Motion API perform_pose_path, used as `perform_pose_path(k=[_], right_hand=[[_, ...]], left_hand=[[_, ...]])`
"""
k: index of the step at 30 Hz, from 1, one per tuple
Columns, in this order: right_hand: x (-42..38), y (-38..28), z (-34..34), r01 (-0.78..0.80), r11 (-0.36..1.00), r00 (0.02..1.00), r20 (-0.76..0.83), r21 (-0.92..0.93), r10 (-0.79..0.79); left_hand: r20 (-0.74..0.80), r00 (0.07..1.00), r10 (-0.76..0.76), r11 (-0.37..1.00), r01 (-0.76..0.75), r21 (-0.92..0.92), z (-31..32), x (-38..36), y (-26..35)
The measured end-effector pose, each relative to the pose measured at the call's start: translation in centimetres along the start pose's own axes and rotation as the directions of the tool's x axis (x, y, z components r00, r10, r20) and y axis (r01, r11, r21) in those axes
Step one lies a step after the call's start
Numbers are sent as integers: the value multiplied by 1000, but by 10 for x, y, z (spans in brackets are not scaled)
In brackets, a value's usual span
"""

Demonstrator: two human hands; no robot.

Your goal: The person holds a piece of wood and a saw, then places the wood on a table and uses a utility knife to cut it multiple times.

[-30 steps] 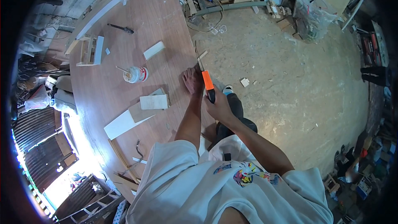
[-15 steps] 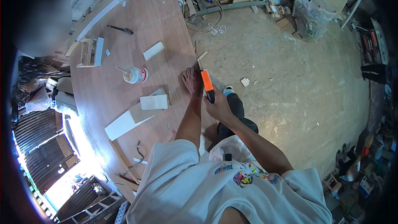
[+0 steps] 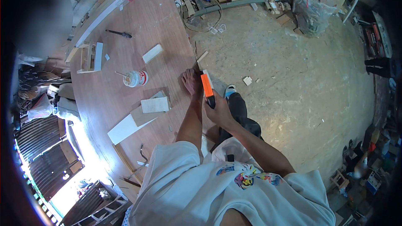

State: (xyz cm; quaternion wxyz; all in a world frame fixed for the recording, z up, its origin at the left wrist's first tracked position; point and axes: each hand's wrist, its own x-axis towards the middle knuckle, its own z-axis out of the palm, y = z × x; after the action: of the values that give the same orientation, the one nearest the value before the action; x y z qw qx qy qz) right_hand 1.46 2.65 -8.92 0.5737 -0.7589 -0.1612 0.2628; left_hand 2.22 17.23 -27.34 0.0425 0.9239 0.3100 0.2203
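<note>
My right hand [image 3: 219, 111] is closed around the black end of a hand saw [image 3: 206, 85] with an orange and black handle, at the table's right edge. Its thin blade points away from me and is hard to make out. Close beside it, my left hand [image 3: 191, 81] lies on the table edge, fingers stretched forward and somewhat bent; its thumb side is hidden. A narrow pale wood strip [image 3: 203, 56] juts past the edge just ahead of the hands. What lies under my left palm cannot be seen.
On the brown table [image 3: 163, 25] are a white wood block [image 3: 152, 53], a jar with a stick [image 3: 136, 78], stacked white boards [image 3: 155, 105], a dark tool [image 3: 119, 33] and a small wooden frame [image 3: 89, 57]. Offcuts [image 3: 247, 80] lie on the floor; a plastic bag [image 3: 314, 10] stands behind.
My right hand and the saw have shifted slightly toward my body. My left hand stays at the table edge. The whole view has moved a little.
</note>
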Motion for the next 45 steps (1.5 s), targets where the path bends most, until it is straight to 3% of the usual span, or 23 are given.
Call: perform_pose_path(k=[3, 5, 9, 11, 15, 16, 18, 22, 26, 31, 35, 37, 40, 45], right_hand=[[-45, -37, -22, -115, 993, 991, 75, 40, 112], [-70, -53, -29, -84, 987, 994, 78, 140, 74], [-61, -27, -15, -49, 991, 998, 56, 121, 43], [-40, -4, 1, 65, 993, 992, 100, 100, -75], [-35, -9, 0, 22, 996, 999, 22, 86, -24], [-34, -13, -9, 22, 996, 999, 26, 84, -24], [-36, -35, -32, -248, 955, 969, 48, 162, 244], [-36, -36, -38, -122, 981, 993, 10, 154, 122], [-22, -51, -42, -221, 970, 973, 84, 104, 213], [2, -72, -49, -216, 952, 973, 127, 218, 192], [3, -79, -49, -227, 959, 969, 139, 169, 205], [1, -88, -52, -175, 979, 979, 127, 109, 161], [-8, -105, -59, -111, 993, 988, 116, 37, 106], [-37, -108, -64, -161, 986, 978, 144, 44, 153]], left_hand=[[123, 990, -65, 998, 66, -5, -8, 9, 12], [14, 994, -110, 992, 111, -58, -7, 10, 14], [28, 994, -103, 992, 105, -77, -8, 10, 11], [40, 993, -114, 991, 117, -70, 4, 14, 0], [62, 988, -143, 987, 148, -70, 12, 17, -2], [49, 995, -84, 989, 90, -114, 1, 20, 4], [41, 999, -25, 988, 31, -148, -8, 13, 8], [76, 997, 3, 991, 7, -135, -9, 8, 22], [-7, 1000, -29, 987, 28, -156, -9, 9, 24], [-53, 998, -43, 991, 36, -125, -12, 11, 26], [-49, 999, -7, 995, 2, -102, -17, 12, 26], [8, 998, -59, 988, 60, -141, -12, 10, 23], [-46, 997, -60, 989, 53, -137, -6, 14, 21], [-14, 996, -85, 985, 82, -151, -2, 12, 20]])
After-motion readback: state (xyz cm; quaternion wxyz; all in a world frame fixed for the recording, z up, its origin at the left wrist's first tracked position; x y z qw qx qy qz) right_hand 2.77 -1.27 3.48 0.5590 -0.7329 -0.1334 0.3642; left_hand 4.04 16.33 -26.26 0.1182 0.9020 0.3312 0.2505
